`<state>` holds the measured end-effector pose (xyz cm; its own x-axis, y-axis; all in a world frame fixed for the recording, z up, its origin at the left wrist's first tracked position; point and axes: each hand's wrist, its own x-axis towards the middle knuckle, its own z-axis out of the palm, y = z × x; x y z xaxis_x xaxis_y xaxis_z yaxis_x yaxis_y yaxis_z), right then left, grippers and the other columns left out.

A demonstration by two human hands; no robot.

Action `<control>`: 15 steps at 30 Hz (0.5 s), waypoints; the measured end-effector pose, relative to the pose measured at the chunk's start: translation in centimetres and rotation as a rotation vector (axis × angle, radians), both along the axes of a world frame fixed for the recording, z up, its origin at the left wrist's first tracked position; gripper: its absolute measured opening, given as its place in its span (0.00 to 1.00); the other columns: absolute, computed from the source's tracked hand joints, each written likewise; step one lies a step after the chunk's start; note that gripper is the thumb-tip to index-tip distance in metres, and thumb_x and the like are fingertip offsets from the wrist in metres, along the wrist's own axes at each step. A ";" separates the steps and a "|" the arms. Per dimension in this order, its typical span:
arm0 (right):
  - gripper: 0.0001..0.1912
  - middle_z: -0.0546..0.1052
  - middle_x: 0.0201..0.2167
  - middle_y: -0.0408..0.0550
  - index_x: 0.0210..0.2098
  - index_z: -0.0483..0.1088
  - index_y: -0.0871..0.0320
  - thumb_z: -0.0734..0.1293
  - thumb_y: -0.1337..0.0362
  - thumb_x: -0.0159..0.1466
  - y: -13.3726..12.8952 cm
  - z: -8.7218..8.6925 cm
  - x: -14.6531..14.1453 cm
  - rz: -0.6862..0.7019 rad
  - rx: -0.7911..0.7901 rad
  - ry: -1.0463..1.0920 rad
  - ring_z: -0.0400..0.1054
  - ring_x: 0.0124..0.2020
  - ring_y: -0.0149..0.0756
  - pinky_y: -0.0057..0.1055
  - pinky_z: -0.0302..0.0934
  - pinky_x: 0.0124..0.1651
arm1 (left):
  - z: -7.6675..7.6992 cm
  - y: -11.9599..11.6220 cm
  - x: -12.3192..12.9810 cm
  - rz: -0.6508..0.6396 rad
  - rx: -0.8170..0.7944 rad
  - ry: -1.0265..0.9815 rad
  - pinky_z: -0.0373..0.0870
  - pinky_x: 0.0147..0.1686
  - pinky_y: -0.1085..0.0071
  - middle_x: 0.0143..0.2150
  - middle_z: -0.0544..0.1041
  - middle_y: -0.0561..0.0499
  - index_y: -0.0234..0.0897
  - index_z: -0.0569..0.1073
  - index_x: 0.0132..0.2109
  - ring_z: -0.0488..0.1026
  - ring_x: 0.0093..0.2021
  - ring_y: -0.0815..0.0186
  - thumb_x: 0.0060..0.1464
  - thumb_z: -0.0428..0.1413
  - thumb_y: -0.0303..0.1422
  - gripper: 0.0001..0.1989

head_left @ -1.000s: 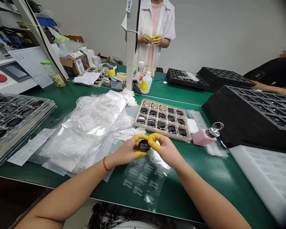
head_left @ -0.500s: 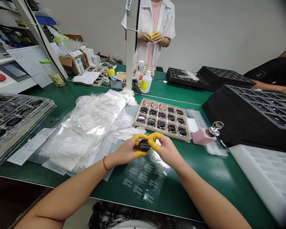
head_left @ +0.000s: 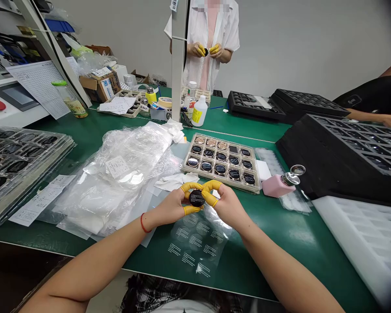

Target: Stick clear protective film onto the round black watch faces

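Yellow finger cots cover several fingertips of both hands. My left hand (head_left: 171, 206) holds a round black disc (head_left: 197, 198) with white print by its edge. On the disc's upper right edge, my right hand (head_left: 228, 202) pinches with thumb and forefinger; whether a film edge lies between them is too small to tell. Below the hands lies a clear sheet of round printed film stickers (head_left: 195, 241). Just beyond them, a clear plastic tray (head_left: 222, 184) carries similar round black pieces with gold-coloured rims. A crumpled white cloth (head_left: 176, 181) rests behind my left hand.
Plastic bags (head_left: 111, 174) are heaped at left, near a stacked tray (head_left: 32, 161). A pink pump bottle (head_left: 278, 186), black foam trays (head_left: 299, 161) and white foam (head_left: 361, 234) stand right. Past a metal post (head_left: 178, 65), a person (head_left: 211, 39) handles a small dark piece.
My hands and the disc stay almost in place. Across the table, the person's hands have moved slightly apart, and a dark round piece now shows between them.
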<state>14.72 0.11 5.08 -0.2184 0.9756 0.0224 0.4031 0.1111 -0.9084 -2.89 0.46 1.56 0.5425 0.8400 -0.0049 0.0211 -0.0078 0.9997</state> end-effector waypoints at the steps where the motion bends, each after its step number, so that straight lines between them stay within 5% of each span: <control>1: 0.03 0.74 0.34 0.44 0.29 0.68 0.56 0.62 0.65 0.56 0.0 0.0 0.0 -0.001 0.003 -0.003 0.66 0.38 0.38 0.35 0.58 0.44 | 0.0 0.0 0.0 -0.001 0.000 0.000 0.70 0.41 0.67 0.39 0.75 0.52 0.41 0.64 0.51 0.75 0.39 0.64 0.48 0.61 0.31 0.23; 9: 0.04 0.74 0.35 0.44 0.31 0.68 0.55 0.62 0.65 0.57 0.0 -0.3 -0.1 -0.006 0.077 -0.080 0.67 0.39 0.39 0.37 0.58 0.45 | 0.2 0.0 0.0 -0.012 -0.045 -0.027 0.70 0.44 0.65 0.40 0.75 0.50 0.40 0.63 0.52 0.74 0.41 0.63 0.48 0.60 0.31 0.24; 15: 0.12 0.74 0.41 0.52 0.42 0.69 0.55 0.64 0.60 0.60 0.7 -0.8 4.1 -0.026 0.266 -0.497 0.65 0.44 0.48 0.43 0.58 0.46 | 0.4 0.0 0.2 -0.014 -0.086 0.000 0.70 0.43 0.66 0.40 0.74 0.51 0.40 0.62 0.51 0.74 0.41 0.63 0.48 0.60 0.31 0.24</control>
<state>18.77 0.81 4.30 -0.2413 0.9557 0.1686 0.7810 0.2944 -0.5508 -2.72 0.43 1.99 0.5544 0.8287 -0.0772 0.0218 0.0782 0.9967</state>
